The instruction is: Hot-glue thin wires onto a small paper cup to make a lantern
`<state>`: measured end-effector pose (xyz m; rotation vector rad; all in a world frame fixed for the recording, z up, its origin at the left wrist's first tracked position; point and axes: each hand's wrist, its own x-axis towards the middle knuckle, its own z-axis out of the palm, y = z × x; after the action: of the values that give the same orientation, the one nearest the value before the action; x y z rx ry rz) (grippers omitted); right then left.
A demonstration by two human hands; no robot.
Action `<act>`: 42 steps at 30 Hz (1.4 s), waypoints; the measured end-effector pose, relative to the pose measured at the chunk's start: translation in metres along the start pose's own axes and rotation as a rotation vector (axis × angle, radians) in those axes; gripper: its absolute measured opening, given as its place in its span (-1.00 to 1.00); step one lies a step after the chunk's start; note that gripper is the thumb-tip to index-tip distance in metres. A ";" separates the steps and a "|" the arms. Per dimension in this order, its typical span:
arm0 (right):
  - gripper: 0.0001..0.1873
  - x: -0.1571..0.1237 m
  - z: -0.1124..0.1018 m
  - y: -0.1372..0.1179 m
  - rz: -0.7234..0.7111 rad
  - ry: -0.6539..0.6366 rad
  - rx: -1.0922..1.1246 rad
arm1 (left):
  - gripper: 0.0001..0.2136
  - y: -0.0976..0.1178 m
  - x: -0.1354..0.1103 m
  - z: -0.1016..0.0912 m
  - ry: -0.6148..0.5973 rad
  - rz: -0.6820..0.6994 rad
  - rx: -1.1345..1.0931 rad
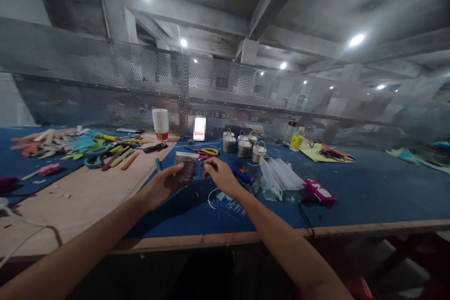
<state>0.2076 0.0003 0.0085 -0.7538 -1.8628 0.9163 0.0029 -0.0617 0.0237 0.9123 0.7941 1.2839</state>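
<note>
My left hand point(162, 186) is closed around a small clear plastic bag point(186, 166) with a dark, brownish content, held just above the blue table top point(369, 187). My right hand point(220, 174) is beside it, fingers pinched at the bag's right edge; what sits in the pinch is too small to name. Under my right wrist lie thin white wires and small clear pieces point(225, 202). Red and yellow-handled scissors point(207, 153) lie just beyond the bag.
Several small white pots with wire handles point(243, 144) stand behind my hands. Clear bags point(281, 176), a pink device point(320, 191), a paper cup point(161, 123), two bottles point(296, 138) and coloured strips and tools on a wooden board point(84, 150) surround them. A mesh screen point(246, 89) backs the table.
</note>
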 end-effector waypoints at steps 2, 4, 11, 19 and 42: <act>-0.82 -0.001 0.000 -0.001 -0.013 -0.019 -0.031 | -0.84 0.001 0.000 0.000 0.006 0.009 -0.024; -0.75 -0.002 -0.001 -0.004 -0.030 -0.058 -0.080 | -0.85 0.003 -0.001 0.000 -0.004 0.011 -0.043; -0.69 -0.005 -0.009 -0.005 -0.106 -0.044 -0.280 | -0.76 0.010 -0.001 -0.009 0.010 0.027 -0.179; -0.40 -0.005 -0.025 -0.012 -0.028 0.257 -0.208 | -0.61 0.028 0.005 -0.034 0.047 0.267 -0.539; -0.64 0.000 -0.052 -0.018 -0.211 0.394 -0.587 | -0.67 0.028 0.007 -0.032 0.049 0.222 -0.361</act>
<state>0.2518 0.0053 0.0406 -0.9784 -1.8105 0.0584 -0.0373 -0.0497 0.0349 0.6913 0.4831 1.5878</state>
